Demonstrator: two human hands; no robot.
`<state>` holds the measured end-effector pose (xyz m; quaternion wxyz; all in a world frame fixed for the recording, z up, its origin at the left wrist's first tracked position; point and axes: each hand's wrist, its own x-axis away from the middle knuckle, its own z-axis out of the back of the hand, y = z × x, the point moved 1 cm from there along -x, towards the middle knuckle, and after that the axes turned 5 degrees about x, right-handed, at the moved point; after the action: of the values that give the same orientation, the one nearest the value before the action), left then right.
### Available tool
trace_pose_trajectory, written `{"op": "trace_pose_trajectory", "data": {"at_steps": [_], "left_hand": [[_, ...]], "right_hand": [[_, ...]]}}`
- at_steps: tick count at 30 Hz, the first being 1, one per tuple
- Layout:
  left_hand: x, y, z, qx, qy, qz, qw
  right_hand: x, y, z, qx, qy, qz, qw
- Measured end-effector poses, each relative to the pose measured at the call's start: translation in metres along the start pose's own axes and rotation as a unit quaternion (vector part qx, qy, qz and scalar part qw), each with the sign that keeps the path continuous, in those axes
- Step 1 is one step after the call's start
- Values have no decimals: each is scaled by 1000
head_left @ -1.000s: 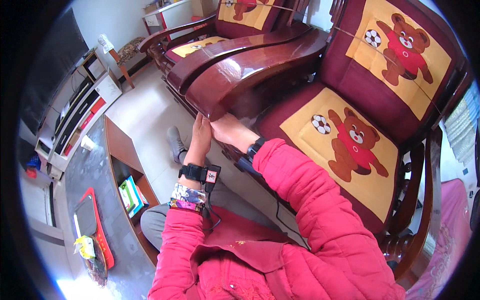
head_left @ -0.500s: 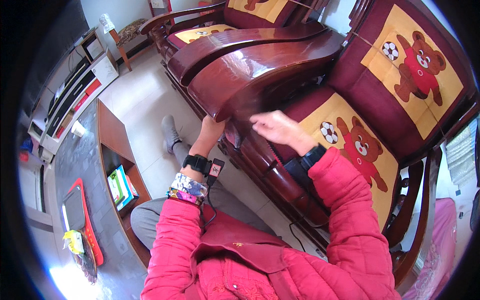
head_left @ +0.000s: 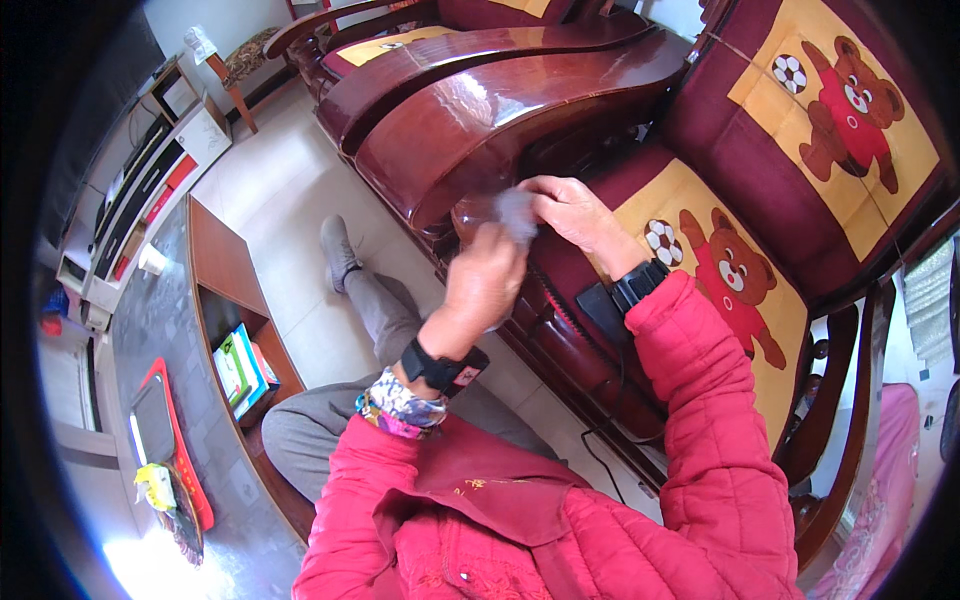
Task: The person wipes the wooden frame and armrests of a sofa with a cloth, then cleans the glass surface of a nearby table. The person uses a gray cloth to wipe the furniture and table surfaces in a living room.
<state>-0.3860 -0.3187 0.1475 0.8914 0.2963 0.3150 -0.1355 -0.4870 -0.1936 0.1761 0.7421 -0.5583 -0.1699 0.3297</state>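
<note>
A small grey cloth-like piece (head_left: 517, 212), smeared by motion, hangs between my two hands. My left hand (head_left: 487, 272) is closed at its lower edge, while the fingers of my right hand (head_left: 578, 217) pinch its upper right side. Both hands are in front of the curved, glossy wooden armrest (head_left: 430, 150), above the front edge of the armchair. Just right of them lies the seat cushion (head_left: 640, 205), maroon and yellow with a bear and a ball on it. Dark straps circle both my wrists.
On my left stands a grey-topped low table (head_left: 165, 305) with a red tray (head_left: 190, 465) and books (head_left: 240, 370) on its shelf. A black power bank-like box (head_left: 600, 305) with a cable rests at the seat's front. Farther off are a TV cabinet (head_left: 150, 190) and a wooden chair (head_left: 240, 75).
My left hand has come up and right from under the armrest's end to meet my right hand. The grey piece now shows between them; the view has shifted slightly.
</note>
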Motion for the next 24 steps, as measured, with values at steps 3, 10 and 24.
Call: {"op": "trace_pose_trajectory", "data": {"at_steps": [3,10,24], "left_hand": [[-19,-2,-1,-23,3,5,1000],[-7,-42,9,-63,27,-5,998],[13,-42,2,16,10,1,1000]], "right_hand": [[4,3,2,-52,64,2,997],[1,11,-1,97,13,74,992],[4,9,-1,214,44,55,974]]}}
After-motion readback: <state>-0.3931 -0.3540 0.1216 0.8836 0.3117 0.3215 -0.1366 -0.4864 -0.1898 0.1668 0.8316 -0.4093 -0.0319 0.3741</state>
